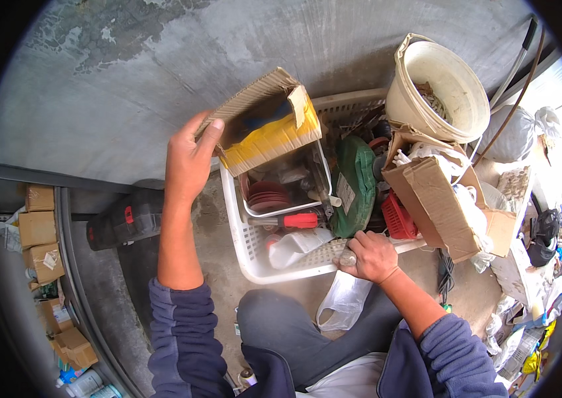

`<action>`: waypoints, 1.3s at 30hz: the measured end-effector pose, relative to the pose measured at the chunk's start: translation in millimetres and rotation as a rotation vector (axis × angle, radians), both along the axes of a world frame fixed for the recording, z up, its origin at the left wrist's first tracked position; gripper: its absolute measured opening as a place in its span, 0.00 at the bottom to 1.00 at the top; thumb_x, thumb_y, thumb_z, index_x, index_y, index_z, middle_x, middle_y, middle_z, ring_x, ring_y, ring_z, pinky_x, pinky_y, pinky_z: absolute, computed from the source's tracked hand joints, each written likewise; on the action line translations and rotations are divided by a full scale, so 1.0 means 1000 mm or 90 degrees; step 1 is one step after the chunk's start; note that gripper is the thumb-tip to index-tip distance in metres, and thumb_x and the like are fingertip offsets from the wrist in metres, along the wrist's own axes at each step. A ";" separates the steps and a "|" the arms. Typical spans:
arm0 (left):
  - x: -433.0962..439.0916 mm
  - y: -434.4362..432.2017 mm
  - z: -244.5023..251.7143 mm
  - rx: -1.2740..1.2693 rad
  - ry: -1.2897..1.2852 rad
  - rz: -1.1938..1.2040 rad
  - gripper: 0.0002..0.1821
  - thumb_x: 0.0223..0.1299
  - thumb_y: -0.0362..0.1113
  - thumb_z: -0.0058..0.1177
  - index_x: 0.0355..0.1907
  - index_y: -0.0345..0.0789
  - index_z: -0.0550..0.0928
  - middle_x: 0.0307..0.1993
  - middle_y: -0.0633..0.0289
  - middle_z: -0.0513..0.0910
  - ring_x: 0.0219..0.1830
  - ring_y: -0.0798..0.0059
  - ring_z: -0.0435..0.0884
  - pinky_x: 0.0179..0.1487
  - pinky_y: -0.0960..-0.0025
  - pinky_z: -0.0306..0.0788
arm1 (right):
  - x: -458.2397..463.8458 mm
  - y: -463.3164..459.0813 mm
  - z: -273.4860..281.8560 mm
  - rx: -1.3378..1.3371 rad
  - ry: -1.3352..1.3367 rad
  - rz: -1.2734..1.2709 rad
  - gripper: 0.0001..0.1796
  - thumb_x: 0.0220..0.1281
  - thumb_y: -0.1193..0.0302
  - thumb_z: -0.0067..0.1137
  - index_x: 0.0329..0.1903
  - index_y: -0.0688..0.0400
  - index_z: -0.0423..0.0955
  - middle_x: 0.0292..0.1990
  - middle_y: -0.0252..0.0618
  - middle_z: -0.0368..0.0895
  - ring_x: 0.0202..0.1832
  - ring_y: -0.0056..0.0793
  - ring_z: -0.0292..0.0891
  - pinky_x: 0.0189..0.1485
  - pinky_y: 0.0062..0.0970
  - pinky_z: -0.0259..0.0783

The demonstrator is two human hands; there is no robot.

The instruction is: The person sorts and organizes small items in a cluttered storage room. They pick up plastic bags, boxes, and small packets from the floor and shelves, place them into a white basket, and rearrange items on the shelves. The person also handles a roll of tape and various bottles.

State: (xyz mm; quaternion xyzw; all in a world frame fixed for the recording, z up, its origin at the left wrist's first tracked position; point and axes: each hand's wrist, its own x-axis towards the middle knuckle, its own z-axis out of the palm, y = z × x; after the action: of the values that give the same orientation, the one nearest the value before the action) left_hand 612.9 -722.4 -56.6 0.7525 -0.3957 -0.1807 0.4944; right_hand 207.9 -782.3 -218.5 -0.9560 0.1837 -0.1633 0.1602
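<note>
My left hand (194,149) grips the left edge of an open cardboard box (273,142) with yellow tape, tilted over a large white plastic basket (243,248). My right hand (370,256) is closed around the neck of a clear plastic bag (343,301) at the basket's near rim. The basket holds a smaller white tray with dark red discs (267,196), a tool with a red handle (298,220), a crumpled white bag (300,246), a green wrapped bundle (354,189) and a small red plastic basket (398,219). The inside of the taped box is mostly hidden.
A cream bucket (440,92) stands at the basket's back right. An open cardboard box (440,199) with white plastic bags lies over its right side. A black tool case (126,216) is to the left, by a metal door track. A grey wall rises behind.
</note>
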 end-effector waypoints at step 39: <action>-0.003 0.149 -0.133 -0.105 -0.109 0.069 0.21 0.85 0.44 0.62 0.70 0.36 0.86 0.67 0.55 0.89 0.68 0.62 0.88 0.70 0.57 0.81 | 0.005 0.006 -0.006 -0.039 0.038 0.015 0.16 0.58 0.55 0.77 0.37 0.52 0.83 0.35 0.40 0.80 0.35 0.45 0.81 0.37 0.44 0.76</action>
State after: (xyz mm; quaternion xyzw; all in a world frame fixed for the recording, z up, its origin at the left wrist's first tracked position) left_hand 609.5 -573.5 -189.2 0.7422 -0.4087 -0.0557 0.5282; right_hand 213.3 -776.5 -224.6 -0.9670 0.1721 -0.1385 0.1273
